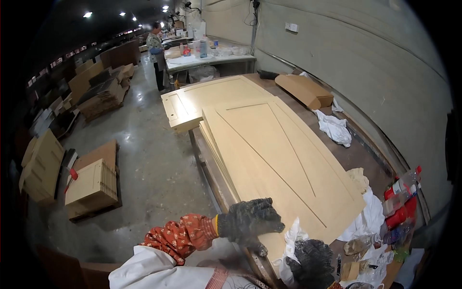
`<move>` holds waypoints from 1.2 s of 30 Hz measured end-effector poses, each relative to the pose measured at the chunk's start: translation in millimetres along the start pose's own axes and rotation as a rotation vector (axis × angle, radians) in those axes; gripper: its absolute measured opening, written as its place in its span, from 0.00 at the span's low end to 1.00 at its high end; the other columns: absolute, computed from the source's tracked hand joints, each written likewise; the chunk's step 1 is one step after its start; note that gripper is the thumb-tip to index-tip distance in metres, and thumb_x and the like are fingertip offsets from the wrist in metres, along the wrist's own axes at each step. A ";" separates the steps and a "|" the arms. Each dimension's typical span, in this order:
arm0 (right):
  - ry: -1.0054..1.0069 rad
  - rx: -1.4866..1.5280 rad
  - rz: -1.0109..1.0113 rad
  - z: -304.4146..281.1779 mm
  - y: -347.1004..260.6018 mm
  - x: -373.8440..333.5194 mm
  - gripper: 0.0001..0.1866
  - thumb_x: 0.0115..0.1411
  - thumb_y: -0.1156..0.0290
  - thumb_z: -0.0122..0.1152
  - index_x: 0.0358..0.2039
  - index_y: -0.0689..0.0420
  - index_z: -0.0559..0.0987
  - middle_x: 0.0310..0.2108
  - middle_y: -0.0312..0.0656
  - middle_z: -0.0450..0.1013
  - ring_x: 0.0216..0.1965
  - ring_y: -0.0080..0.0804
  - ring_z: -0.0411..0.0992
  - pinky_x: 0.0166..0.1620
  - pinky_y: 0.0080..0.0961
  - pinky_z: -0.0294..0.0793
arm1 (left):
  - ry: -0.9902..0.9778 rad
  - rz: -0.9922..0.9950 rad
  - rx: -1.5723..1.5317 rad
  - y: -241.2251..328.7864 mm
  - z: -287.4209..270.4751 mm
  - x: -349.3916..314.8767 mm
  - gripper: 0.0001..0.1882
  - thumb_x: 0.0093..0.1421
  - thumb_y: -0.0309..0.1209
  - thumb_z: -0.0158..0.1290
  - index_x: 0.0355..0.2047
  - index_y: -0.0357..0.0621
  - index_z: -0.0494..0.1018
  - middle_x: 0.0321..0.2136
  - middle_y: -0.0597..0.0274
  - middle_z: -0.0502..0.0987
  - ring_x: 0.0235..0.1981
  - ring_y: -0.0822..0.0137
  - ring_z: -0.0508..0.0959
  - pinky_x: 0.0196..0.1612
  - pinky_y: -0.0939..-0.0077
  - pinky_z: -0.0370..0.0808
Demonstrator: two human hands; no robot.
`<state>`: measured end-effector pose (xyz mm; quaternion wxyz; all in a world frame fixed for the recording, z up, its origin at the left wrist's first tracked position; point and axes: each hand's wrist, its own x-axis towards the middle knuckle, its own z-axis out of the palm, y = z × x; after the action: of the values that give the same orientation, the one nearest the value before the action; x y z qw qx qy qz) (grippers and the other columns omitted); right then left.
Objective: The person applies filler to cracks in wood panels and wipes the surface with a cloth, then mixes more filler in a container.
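A stack of tan wooden panels (279, 154) with routed grooves lies on a long workbench (361, 154). My left hand (252, 221), in a dark knit glove with a red patterned sleeve, presses flat on the near left corner of the top panel. Just to its right, at the panel's near edge, my right hand (313, 264), also gloved, is closed around a white rag (292, 241). A second, larger panel stack (211, 98) lies farther along the bench.
White cloths (334, 129) and a cardboard piece (305, 90) lie by the wall. Bottles and red cans (399, 207) crowd the bench's near right. Panel stacks (94, 185) sit on the floor at left. A person (156, 53) stands at a far table.
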<state>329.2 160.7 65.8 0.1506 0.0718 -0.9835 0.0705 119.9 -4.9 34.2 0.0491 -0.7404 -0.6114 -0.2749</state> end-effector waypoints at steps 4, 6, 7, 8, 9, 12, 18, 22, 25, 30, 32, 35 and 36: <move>-0.027 -0.148 0.102 -8.3 21.4 -10.7 0.23 0.55 0.57 0.56 0.45 0.62 0.73 0.32 0.47 0.70 0.31 0.48 0.68 0.43 0.47 0.67 | 0.037 0.068 0.077 6.7 -2.9 8.6 0.33 0.53 0.55 0.47 0.52 0.46 0.68 0.43 0.53 0.72 0.45 0.55 0.73 0.56 0.47 0.64; -0.166 -0.153 0.172 -10.2 11.2 -13.9 0.27 0.59 0.56 0.53 0.53 0.62 0.68 0.40 0.47 0.71 0.39 0.46 0.71 0.54 0.46 0.66 | 0.052 0.081 0.099 3.1 -0.6 5.1 0.35 0.51 0.56 0.48 0.52 0.45 0.68 0.42 0.53 0.72 0.45 0.54 0.73 0.56 0.47 0.64; -0.162 -0.131 0.178 -10.8 5.8 -15.5 0.26 0.59 0.56 0.54 0.52 0.61 0.69 0.41 0.47 0.72 0.40 0.46 0.71 0.53 0.46 0.66 | 0.060 0.089 0.110 2.4 1.0 4.2 0.36 0.50 0.57 0.48 0.52 0.45 0.68 0.42 0.52 0.72 0.44 0.54 0.73 0.57 0.47 0.63; -0.092 -0.104 0.148 -11.1 2.1 -13.2 0.25 0.58 0.57 0.55 0.51 0.60 0.70 0.41 0.46 0.72 0.40 0.46 0.71 0.52 0.46 0.66 | 0.050 0.084 0.100 3.9 1.8 4.7 0.37 0.49 0.58 0.48 0.52 0.45 0.68 0.42 0.52 0.72 0.44 0.54 0.73 0.56 0.47 0.63; -0.052 -0.103 0.131 -14.8 -2.9 -17.4 0.24 0.58 0.57 0.55 0.50 0.60 0.70 0.41 0.46 0.72 0.40 0.46 0.71 0.51 0.46 0.67 | 0.041 0.080 0.090 6.5 3.6 6.8 0.38 0.48 0.58 0.49 0.52 0.44 0.68 0.42 0.52 0.72 0.44 0.53 0.73 0.56 0.47 0.63; 0.035 -0.122 0.123 -13.0 -1.7 -20.7 0.22 0.57 0.59 0.57 0.48 0.58 0.72 0.41 0.45 0.73 0.41 0.46 0.71 0.47 0.46 0.68 | 0.006 0.025 0.022 19.0 8.0 7.1 0.39 0.49 0.58 0.51 0.54 0.43 0.66 0.46 0.48 0.70 0.49 0.50 0.69 0.60 0.47 0.58; 0.109 -0.146 0.171 -19.7 -31.3 -33.4 0.17 0.53 0.61 0.62 0.42 0.54 0.76 0.41 0.43 0.75 0.42 0.44 0.71 0.43 0.43 0.69 | -0.029 -0.070 0.002 31.1 7.6 4.5 0.41 0.52 0.60 0.49 0.57 0.44 0.63 0.49 0.45 0.68 0.52 0.47 0.67 0.61 0.47 0.56; 0.209 -0.022 0.333 15.3 16.5 -96.4 0.30 0.51 0.59 0.65 0.53 0.56 0.69 0.47 0.46 0.71 0.45 0.42 0.71 0.47 0.41 0.69 | 0.183 0.069 -0.145 52.0 3.0 16.8 0.46 0.51 0.64 0.48 0.59 0.41 0.60 0.54 0.43 0.63 0.56 0.43 0.63 0.60 0.48 0.58; 0.354 0.027 0.481 6.4 6.8 -94.3 0.35 0.50 0.59 0.66 0.57 0.57 0.66 0.49 0.47 0.70 0.46 0.42 0.70 0.48 0.40 0.69 | 0.377 0.179 -0.522 84.1 -4.4 38.7 0.47 0.53 0.65 0.47 0.60 0.38 0.58 0.58 0.37 0.56 0.62 0.41 0.54 0.60 0.49 0.58; 0.541 0.407 0.262 -37.8 -93.8 40.4 0.38 0.49 0.59 0.67 0.58 0.58 0.63 0.50 0.50 0.68 0.47 0.42 0.70 0.49 0.38 0.69 | 0.380 -0.044 -0.781 54.6 -30.7 14.3 0.39 0.55 0.59 0.48 0.54 0.36 0.63 0.54 0.39 0.62 0.58 0.48 0.62 0.55 0.53 0.64; 0.662 0.607 0.102 -38.5 -121.2 77.9 0.39 0.48 0.59 0.67 0.59 0.58 0.62 0.50 0.50 0.68 0.47 0.43 0.70 0.50 0.38 0.69 | 0.310 -0.245 -0.790 27.7 -64.5 -4.0 0.37 0.56 0.56 0.48 0.53 0.36 0.64 0.53 0.41 0.63 0.56 0.49 0.63 0.55 0.54 0.65; 0.828 0.596 0.064 -51.2 -133.3 46.9 0.41 0.48 0.59 0.68 0.60 0.59 0.61 0.51 0.52 0.67 0.48 0.43 0.69 0.50 0.37 0.69 | 0.176 -0.325 -0.889 1.3 -79.6 11.6 0.32 0.57 0.52 0.48 0.52 0.37 0.65 0.52 0.43 0.64 0.55 0.51 0.65 0.54 0.56 0.66; 0.812 0.526 0.113 -53.7 -128.2 31.9 0.38 0.49 0.60 0.66 0.59 0.59 0.62 0.51 0.52 0.68 0.48 0.43 0.70 0.50 0.37 0.69 | 0.145 -0.352 -0.886 -9.8 -87.8 14.0 0.31 0.58 0.51 0.48 0.51 0.37 0.66 0.52 0.44 0.65 0.54 0.52 0.65 0.54 0.57 0.66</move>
<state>335.3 39.9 141.3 0.4949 0.0206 -0.7964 0.3470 81.6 -26.0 112.2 -0.2759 -0.5542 -0.5467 -0.5638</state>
